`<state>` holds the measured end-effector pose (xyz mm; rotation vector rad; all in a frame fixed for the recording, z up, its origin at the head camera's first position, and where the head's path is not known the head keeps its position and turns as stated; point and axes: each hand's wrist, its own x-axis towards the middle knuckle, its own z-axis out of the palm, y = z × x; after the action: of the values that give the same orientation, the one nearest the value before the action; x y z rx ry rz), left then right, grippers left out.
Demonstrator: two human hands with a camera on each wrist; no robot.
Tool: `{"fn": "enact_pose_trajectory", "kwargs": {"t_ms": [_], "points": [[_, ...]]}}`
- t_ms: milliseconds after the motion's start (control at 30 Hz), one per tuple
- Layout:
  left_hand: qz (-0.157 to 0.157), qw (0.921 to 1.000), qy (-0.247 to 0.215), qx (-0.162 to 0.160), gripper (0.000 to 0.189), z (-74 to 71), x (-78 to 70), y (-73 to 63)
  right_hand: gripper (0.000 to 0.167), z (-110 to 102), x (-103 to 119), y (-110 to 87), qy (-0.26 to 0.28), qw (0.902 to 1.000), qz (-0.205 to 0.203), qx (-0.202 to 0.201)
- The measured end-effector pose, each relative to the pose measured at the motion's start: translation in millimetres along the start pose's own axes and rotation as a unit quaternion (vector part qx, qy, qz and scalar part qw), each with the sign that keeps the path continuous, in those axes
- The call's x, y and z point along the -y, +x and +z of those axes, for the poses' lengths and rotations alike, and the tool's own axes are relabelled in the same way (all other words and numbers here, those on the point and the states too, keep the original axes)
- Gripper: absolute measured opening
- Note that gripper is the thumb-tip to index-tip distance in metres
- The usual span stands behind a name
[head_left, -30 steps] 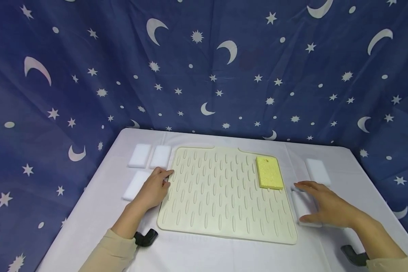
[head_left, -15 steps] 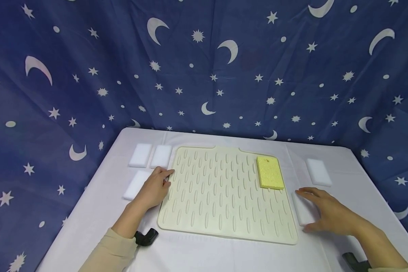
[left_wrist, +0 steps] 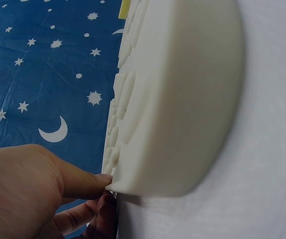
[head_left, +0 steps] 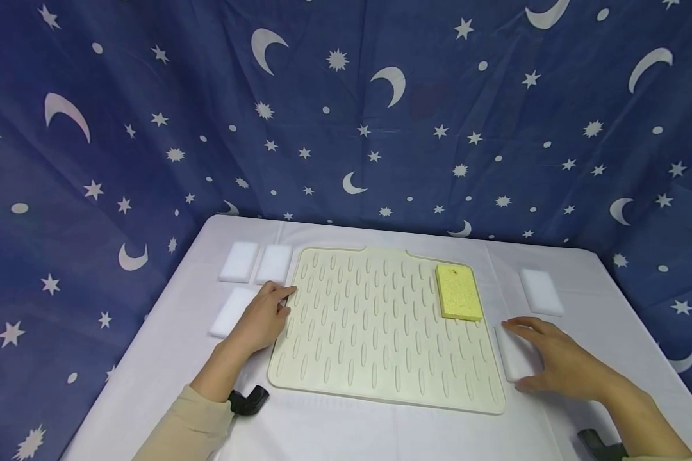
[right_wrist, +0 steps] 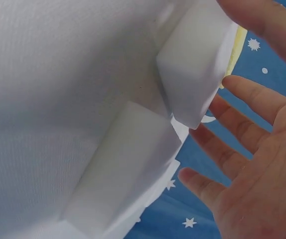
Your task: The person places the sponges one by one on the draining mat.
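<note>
A cream dish drying mat (head_left: pixel 375 333) with raised ribs lies flat on the white table. My left hand (head_left: pixel 263 317) pinches its left edge; in the left wrist view the thumb (left_wrist: pixel 90 183) is on top and fingers are curled below. A yellow sponge (head_left: pixel 459 293) rests on the mat's far right part. My right hand (head_left: pixel 568 358), fingers spread, stands around a white sponge (head_left: pixel 516 355) beside the mat's right edge. In the right wrist view, that white sponge (right_wrist: pixel 198 64) is near the thumb, with another white sponge (right_wrist: pixel 123 164) next to it, hidden under the hand in the head view.
Three white sponges lie left of the mat: a far-left one (head_left: pixel 239 261), one beside it (head_left: pixel 274 264), and a nearer one (head_left: pixel 230 312) partly behind the left hand. Another white sponge (head_left: pixel 541 291) lies at the far right. A starry blue curtain (head_left: pixel 346 115) hangs behind the table.
My right hand has shifted slightly right and toward me, and its fingers and thumb have come closer about the white sponge. The left hand stays on the mat edge.
</note>
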<state>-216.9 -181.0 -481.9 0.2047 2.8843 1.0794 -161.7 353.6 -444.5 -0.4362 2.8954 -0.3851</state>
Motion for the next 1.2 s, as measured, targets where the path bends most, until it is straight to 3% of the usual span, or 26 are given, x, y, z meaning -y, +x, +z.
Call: {"fn": "enact_pose_trajectory", "kwargs": {"t_ms": [800,1200], "points": [[0.0,1.0,0.003,-0.001,0.046,1.0,0.9,0.3,0.106,-4.8,15.1,-1.6,0.031,0.997,-0.049,-0.05],[0.0,1.0,0.007,-0.001,0.046,0.6,-0.6,-0.1,0.104,-2.5,31.1,4.2,0.039,0.9962,-0.066,-0.043]]}}
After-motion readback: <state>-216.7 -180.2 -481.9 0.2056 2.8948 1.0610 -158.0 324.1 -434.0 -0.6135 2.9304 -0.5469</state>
